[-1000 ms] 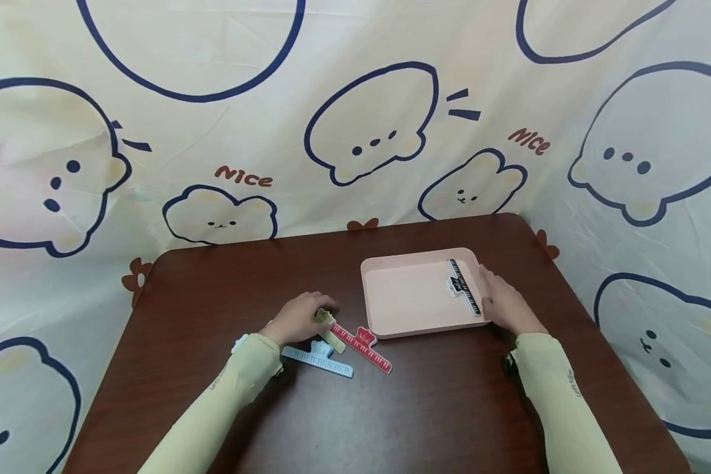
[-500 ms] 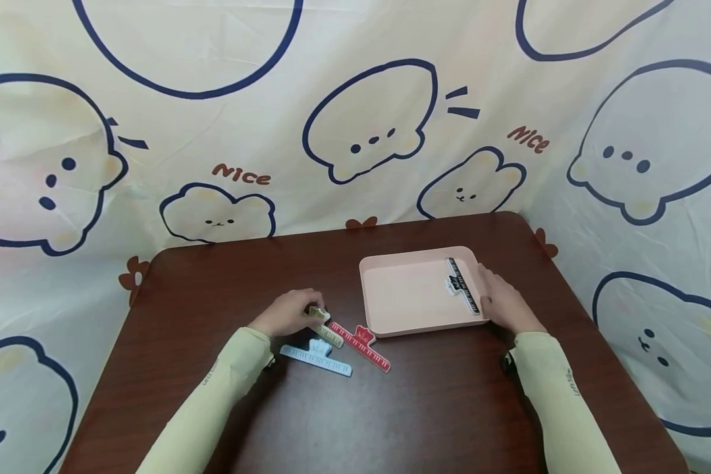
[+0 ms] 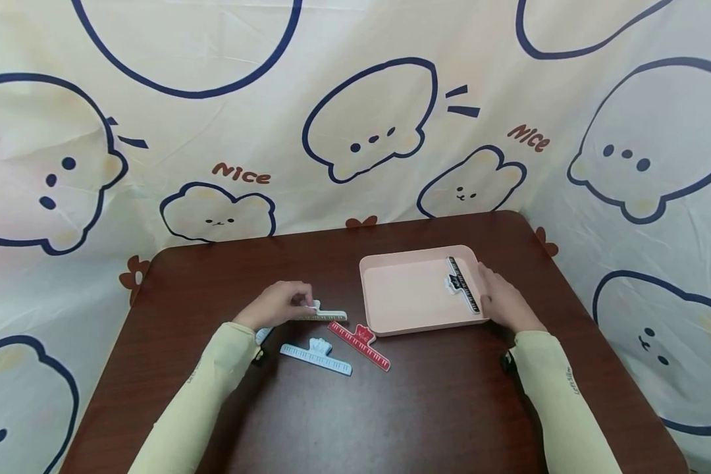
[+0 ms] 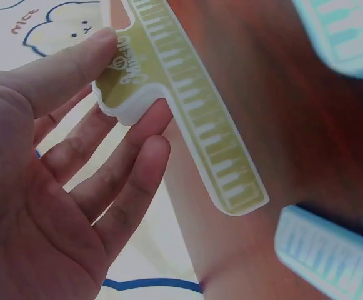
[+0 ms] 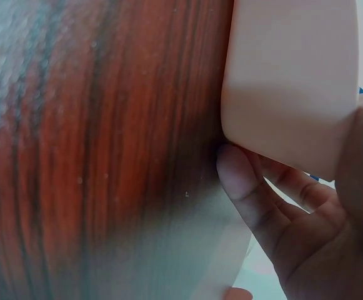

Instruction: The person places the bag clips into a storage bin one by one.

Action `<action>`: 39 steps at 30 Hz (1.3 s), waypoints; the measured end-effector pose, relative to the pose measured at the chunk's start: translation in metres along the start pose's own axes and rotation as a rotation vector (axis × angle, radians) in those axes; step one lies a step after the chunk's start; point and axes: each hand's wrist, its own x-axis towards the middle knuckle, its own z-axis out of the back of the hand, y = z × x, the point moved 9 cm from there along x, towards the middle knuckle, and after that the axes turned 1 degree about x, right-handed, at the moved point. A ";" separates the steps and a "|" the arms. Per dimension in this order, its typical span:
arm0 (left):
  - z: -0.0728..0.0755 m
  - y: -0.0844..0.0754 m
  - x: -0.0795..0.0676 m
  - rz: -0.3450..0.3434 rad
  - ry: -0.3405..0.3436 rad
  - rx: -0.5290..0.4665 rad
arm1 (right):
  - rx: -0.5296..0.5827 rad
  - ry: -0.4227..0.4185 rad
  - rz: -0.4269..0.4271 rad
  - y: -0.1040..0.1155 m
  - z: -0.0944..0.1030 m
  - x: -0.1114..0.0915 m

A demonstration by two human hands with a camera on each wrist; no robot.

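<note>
My left hand [image 3: 278, 305] pinches an olive-green clip [image 4: 190, 100] printed with piano keys, thumb on its tab in the left wrist view. In the head view that clip's bar sticks out to the right of the fingers, above the table. Just below lie a red piano-key clip [image 3: 360, 346] and a light blue one [image 3: 316, 358]. A second blue clip [image 3: 263, 335] is partly hidden by my left wrist. My right hand [image 3: 509, 304] rests against the right edge of a pale pink tray [image 3: 403, 293], its thumb [image 5: 238, 172] at the near corner.
A black-and-white piano-key clip [image 3: 465, 287] lies in the tray, near its right side. The dark brown table [image 3: 426, 395] reaches back to a cream cloth [image 3: 332, 204] with cartoon outlines, which also hangs at both sides.
My left hand has lifted the olive clip off the pile beside the red one and moved slightly up and left, turning the clip level. The right hand and tray have stayed put.
</note>
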 end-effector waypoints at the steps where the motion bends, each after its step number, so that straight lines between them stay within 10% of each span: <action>1: 0.002 0.001 0.000 0.004 -0.009 -0.004 | 0.000 -0.001 0.000 0.000 0.000 0.000; 19: 0.027 -0.009 0.000 0.118 -0.127 -0.283 | 0.005 -0.022 0.007 -0.003 0.002 0.001; 39: 0.010 -0.033 0.008 0.200 -0.140 -0.837 | 0.016 0.000 -0.003 -0.002 -0.001 0.001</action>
